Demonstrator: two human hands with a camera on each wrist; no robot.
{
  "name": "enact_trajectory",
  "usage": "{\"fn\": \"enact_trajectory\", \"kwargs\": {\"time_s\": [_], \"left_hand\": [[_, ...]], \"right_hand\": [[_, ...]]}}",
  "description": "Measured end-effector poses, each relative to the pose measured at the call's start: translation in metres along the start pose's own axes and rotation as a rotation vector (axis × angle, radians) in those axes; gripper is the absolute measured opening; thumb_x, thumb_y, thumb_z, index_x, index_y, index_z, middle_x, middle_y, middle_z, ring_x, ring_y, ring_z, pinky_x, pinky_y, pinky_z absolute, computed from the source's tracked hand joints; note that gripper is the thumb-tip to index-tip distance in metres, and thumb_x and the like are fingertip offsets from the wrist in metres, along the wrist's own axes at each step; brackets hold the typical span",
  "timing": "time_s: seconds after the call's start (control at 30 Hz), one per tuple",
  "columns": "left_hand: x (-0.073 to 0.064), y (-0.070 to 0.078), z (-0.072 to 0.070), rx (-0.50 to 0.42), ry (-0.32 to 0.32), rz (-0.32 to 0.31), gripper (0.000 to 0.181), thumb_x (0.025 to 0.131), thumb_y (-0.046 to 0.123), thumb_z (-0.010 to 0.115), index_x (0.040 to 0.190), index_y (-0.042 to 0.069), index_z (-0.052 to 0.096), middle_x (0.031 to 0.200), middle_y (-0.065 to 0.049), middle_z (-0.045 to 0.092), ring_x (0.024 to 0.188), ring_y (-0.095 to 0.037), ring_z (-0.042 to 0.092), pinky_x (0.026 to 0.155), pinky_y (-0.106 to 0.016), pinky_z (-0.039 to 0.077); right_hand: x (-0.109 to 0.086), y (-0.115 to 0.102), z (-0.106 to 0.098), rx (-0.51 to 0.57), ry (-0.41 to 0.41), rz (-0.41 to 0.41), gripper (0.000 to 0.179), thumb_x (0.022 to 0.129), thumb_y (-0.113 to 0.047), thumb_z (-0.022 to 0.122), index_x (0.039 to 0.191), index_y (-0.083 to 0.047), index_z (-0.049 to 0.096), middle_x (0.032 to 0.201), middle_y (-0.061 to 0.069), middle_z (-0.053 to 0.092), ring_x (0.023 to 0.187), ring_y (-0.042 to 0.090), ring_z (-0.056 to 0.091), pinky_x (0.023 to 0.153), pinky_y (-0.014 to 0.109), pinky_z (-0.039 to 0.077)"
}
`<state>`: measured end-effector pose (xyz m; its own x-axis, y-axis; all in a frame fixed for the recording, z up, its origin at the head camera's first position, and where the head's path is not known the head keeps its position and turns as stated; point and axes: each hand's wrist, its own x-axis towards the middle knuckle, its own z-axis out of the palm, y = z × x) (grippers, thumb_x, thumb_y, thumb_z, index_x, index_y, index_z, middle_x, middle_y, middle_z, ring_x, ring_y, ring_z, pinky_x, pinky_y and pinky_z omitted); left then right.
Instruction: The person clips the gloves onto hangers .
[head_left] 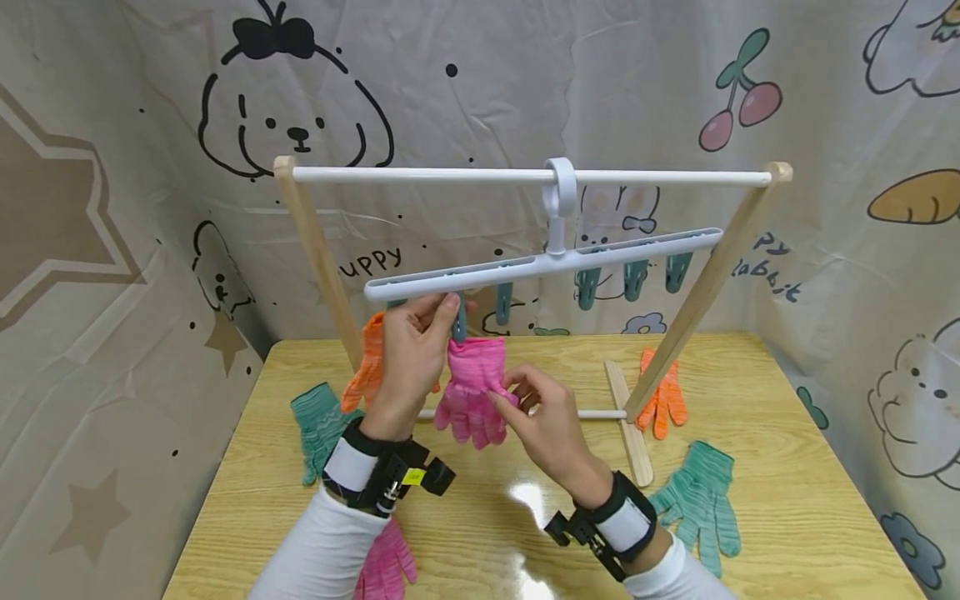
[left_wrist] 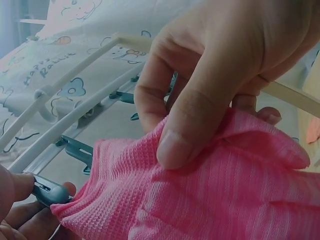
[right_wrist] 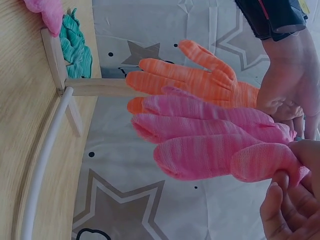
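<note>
A pink glove (head_left: 474,390) hangs fingers-down below the white clip hanger (head_left: 525,267). With thumb and fingers my left hand (head_left: 414,354) pinches a teal clip (left_wrist: 52,192) at one corner of the glove's cuff. My right hand (head_left: 551,425) pinches the same glove near its thumb, fingers curled behind the fabric. Beside it, partly behind my left hand, hangs an orange glove (right_wrist: 187,77); its clip is hidden. A second teal clip (left_wrist: 77,152) is close to the cuff in the left wrist view; whether it grips the fabric is unclear.
The hanger hooks over the white rod (head_left: 420,175) of a wooden stand (head_left: 678,300), tilted up to the right. More teal clips (head_left: 634,279) hang along it. On the table (head_left: 480,533) lie green gloves (head_left: 701,500), another orange glove (head_left: 663,396) and another pink glove (head_left: 386,567).
</note>
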<state>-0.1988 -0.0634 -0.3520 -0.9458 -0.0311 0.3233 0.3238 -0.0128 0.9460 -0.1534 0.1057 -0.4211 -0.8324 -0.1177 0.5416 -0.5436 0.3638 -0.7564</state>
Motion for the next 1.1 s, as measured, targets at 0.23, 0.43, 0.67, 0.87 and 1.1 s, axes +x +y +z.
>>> {"fn": "enact_trajectory", "kwargs": {"time_s": [0.23,0.43,0.67,0.87,1.1], "left_hand": [[-0.002,0.002,0.0,0.021,0.01,-0.011,0.028,0.104,0.013,0.056,0.127,0.002,0.068,0.105,-0.022,0.075,0.084,-0.005,0.069,0.054,-0.018,0.035],[-0.001,0.001,0.001,0.015,0.01,0.004,0.028,0.104,0.011,0.056,0.126,0.0,0.068,0.105,-0.027,0.074,0.089,-0.004,0.072,0.06,-0.016,0.045],[-0.002,0.0,0.002,0.005,0.011,0.012,0.027,0.103,0.009,0.057,0.125,-0.001,0.068,0.105,-0.03,0.073,0.093,-0.01,0.074,0.063,-0.015,0.048],[-0.002,0.0,0.003,-0.014,0.014,0.007,0.027,0.103,0.008,0.057,0.125,-0.002,0.068,0.102,-0.027,0.074,0.104,-0.035,0.073,0.079,-0.019,0.058],[-0.003,0.0,0.003,-0.005,0.007,-0.018,0.028,0.104,0.009,0.056,0.125,-0.002,0.068,0.106,-0.028,0.073,0.108,-0.035,0.072,0.086,-0.02,0.058]], "right_hand": [[0.0,-0.001,-0.001,-0.024,0.023,-0.079,0.015,0.085,0.0,0.078,0.09,-0.004,0.065,0.079,0.008,0.069,0.063,0.008,0.058,0.053,0.021,0.05],[0.003,-0.002,-0.002,-0.056,0.02,-0.084,0.015,0.085,-0.001,0.079,0.092,-0.003,0.066,0.08,0.008,0.069,0.064,0.01,0.059,0.054,0.021,0.05],[0.007,-0.003,-0.002,-0.068,0.014,-0.086,0.014,0.086,-0.001,0.078,0.094,-0.002,0.067,0.082,0.009,0.07,0.065,0.011,0.059,0.056,0.021,0.051],[0.009,-0.003,-0.002,-0.077,0.023,-0.087,0.014,0.085,-0.001,0.078,0.093,-0.001,0.067,0.081,0.009,0.07,0.065,0.012,0.06,0.056,0.021,0.051],[0.012,-0.003,-0.001,-0.076,0.023,-0.086,0.014,0.086,-0.002,0.078,0.094,-0.002,0.067,0.081,0.009,0.07,0.065,0.012,0.059,0.056,0.02,0.051]]}}
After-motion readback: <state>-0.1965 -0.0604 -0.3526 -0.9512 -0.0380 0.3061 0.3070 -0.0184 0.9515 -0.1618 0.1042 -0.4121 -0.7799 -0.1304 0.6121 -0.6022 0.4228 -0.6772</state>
